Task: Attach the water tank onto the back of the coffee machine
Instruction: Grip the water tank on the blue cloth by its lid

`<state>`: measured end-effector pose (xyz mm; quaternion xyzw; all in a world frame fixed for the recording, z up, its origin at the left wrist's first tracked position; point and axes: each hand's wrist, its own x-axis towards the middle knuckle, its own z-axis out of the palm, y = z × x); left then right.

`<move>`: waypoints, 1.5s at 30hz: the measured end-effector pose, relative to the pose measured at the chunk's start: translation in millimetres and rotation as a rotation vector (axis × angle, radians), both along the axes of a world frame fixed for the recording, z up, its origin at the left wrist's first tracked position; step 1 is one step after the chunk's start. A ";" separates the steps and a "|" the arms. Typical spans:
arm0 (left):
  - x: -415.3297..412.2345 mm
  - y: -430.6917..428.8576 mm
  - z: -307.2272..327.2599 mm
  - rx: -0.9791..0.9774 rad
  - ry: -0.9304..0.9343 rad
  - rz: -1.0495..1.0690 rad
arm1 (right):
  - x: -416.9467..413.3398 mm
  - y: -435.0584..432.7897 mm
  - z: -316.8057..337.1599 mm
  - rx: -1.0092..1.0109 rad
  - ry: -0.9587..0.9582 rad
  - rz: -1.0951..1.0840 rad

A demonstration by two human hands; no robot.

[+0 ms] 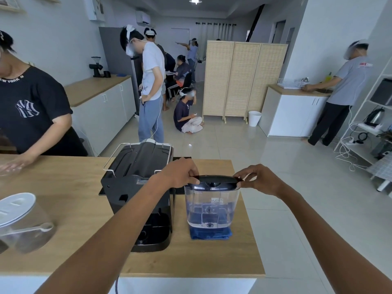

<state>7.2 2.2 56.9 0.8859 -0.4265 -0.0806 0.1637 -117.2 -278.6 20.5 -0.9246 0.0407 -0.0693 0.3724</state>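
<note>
A clear plastic water tank [212, 205] with a black lid [215, 179] stands upright on a folded blue cloth [210, 234], just right of the black coffee machine [139, 181]. The machine's back faces me, with an open recess at its base. My left hand [180, 171] pinches the lid's left end. My right hand [257, 179] pinches its right end. The tank is apart from the machine, with a narrow gap between them.
The wooden counter [63, 209] ends close to the right of the tank. A clear lidded jar with a spoon [20, 223] stands at the left. Another person in a black shirt [27, 111] works across the counter, one hand on it. A black cable [116, 284] hangs at the front edge.
</note>
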 end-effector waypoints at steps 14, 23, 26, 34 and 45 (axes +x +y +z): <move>-31.1 2.0 -68.4 0.043 -0.540 0.065 | -14.5 26.6 -44.8 -0.319 -0.239 -0.170; -31.7 4.3 -83.9 -0.059 -0.519 0.116 | -14.4 27.1 -58.7 -0.364 -0.236 -0.223; -33.3 5.2 -89.1 -0.161 -0.494 0.145 | -15.2 27.6 -62.8 -0.349 -0.229 -0.240; -38.4 10.3 -112.0 -0.329 -0.581 0.185 | -29.6 41.6 -82.0 -0.321 -0.329 -0.285; -41.1 4.6 -114.6 -0.312 -0.097 0.331 | -14.4 36.6 -95.8 -0.092 -0.287 -0.217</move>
